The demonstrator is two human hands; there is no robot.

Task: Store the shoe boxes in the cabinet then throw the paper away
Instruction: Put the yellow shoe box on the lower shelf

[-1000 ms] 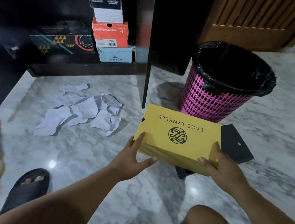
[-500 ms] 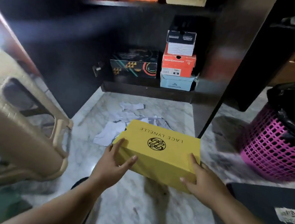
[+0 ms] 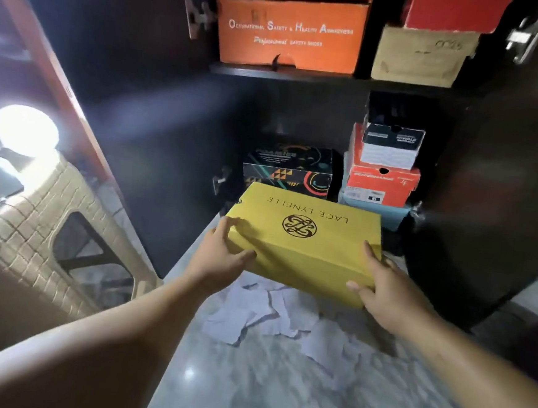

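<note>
You are holding the yellow shoe box [image 3: 303,242] level in front of the cabinet [image 3: 176,138], your left hand [image 3: 221,258] and right hand [image 3: 386,287] each clasping an end, likely so it slides flat inside. The torn paper [image 3: 271,316] is lying on the floor below the box.

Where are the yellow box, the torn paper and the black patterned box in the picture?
yellow box [image 3: 304,235]: head view, on its lid near the round logo.
torn paper [image 3: 252,312]: head view, on a white piece on the floor under the box.
black patterned box [image 3: 288,168]: head view, on its front face, bottom shelf.
</note>
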